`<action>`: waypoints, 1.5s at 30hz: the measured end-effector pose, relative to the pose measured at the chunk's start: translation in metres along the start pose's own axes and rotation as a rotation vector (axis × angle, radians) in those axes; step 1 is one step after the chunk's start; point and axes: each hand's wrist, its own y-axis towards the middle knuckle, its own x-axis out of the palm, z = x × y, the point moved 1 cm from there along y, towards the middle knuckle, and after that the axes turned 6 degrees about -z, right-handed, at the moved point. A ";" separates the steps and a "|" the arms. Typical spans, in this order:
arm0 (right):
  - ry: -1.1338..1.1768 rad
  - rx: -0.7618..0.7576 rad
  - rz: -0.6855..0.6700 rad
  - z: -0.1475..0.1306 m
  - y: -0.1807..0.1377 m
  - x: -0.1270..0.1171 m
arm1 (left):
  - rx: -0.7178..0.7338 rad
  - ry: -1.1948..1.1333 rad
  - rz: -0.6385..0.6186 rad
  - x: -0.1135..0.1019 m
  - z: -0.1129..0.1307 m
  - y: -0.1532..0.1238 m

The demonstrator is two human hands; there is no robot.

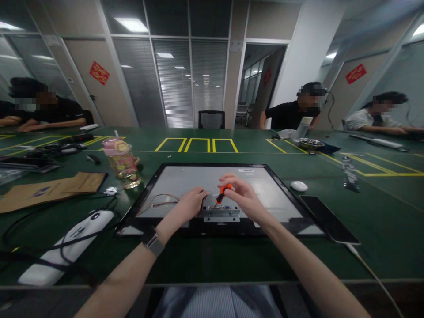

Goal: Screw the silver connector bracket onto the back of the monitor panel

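Note:
A flat display panel (198,174) with a black frame lies back side up on the table in front of me. On its near edge sits a silver metal bracket (221,218) with connector ports. My right hand (245,197) is closed on a small orange-and-black screwdriver (223,193), tilted with its tip down at the bracket. With fingers together, my left hand (192,203) grips the left side of the bracket; its fingertips are partly hidden. Thin wires (164,199) run over the panel to the left of that hand.
Left of the panel are a drink cup (122,163), a brown paper bag (49,192) and a white power strip (66,247) with black cables. A phone (327,218), a white case (299,186) and a metal bowl (311,144) lie rightward. Several people sit across the green table (232,265).

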 end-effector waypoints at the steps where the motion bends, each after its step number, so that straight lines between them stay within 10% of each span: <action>1: 0.003 0.010 0.000 0.000 0.000 -0.001 | 0.000 0.000 0.001 0.000 0.000 0.000; 8: 0.001 -0.088 0.016 -0.008 -0.002 0.004 | 0.018 0.026 0.001 0.002 -0.003 0.000; 19: -0.543 -0.292 0.515 -0.003 -0.009 -0.016 | 0.003 0.009 -0.012 -0.001 -0.003 -0.001; 33: -0.664 -0.379 0.487 0.010 -0.007 -0.012 | 0.005 0.038 -0.020 0.002 -0.005 0.000; 45: 0.101 -0.047 0.302 0.022 0.003 -0.021 | 0.004 0.035 -0.020 0.002 -0.005 0.001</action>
